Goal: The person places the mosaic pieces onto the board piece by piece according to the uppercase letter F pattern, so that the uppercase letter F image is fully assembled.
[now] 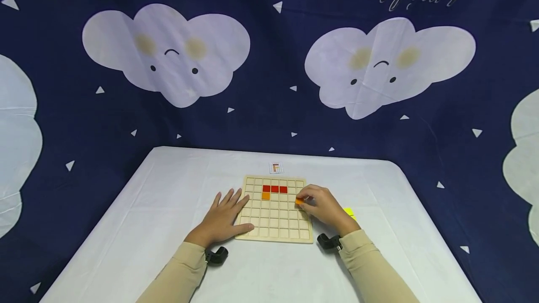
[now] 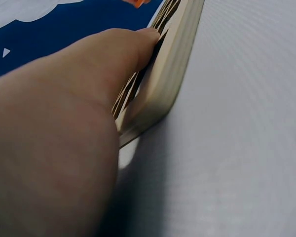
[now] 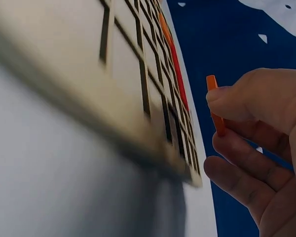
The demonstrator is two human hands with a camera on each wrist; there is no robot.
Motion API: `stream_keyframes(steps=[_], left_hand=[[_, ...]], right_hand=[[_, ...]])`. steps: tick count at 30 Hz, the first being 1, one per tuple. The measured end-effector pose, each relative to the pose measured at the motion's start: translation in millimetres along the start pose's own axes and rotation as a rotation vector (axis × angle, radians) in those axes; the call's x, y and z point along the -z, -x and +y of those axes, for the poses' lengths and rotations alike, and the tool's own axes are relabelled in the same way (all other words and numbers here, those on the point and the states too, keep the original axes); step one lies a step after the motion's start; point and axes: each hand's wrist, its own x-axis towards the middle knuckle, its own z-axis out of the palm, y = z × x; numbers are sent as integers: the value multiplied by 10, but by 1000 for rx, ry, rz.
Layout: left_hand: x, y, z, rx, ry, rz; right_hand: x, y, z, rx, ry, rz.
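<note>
While spread over a white-clothed counter [image 1: 147, 228], lies flat and rigid: pale wooden grid board [image 1: 274, 207], shallow square cells, three red tiles [image 1: 274, 189] and one orange [image 1: 265, 196] seated, pinned at its near-left edge by left hand [image 1: 222, 218], fingers splayed flat. Pinched by its thin edges over the board's right side between thumb and fingertips of right hand [image 1: 324, 208]: small orange tile [image 3: 214, 106], likely light, stiff, smooth, slippery; best held edgewise.

Backdrop [image 1: 269, 120]: navy cloth, hung across far side and both sides, creased.
Clouds: pale lilac, smiling faces; one far left [image 1: 166, 50], one far right [image 1: 389, 64]; partial ones at left and right edges.
Specks: small white triangles, scattered.
Script: pale lettering along top.
Table [image 1: 147, 228]: white cloth, rounded far corners.
Light: even, soft.
</note>
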Motion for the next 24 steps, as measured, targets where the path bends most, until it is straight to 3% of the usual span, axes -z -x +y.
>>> stream_keyframes(steps=[15,24], left_hand=[[-31,-25,-33,11,-9,-22],[-20,-16,-30,6,-9,-22]], right_hand=[[-460,-379,-265,50,33,-95],[-606,-509,-393,42,96,-135]])
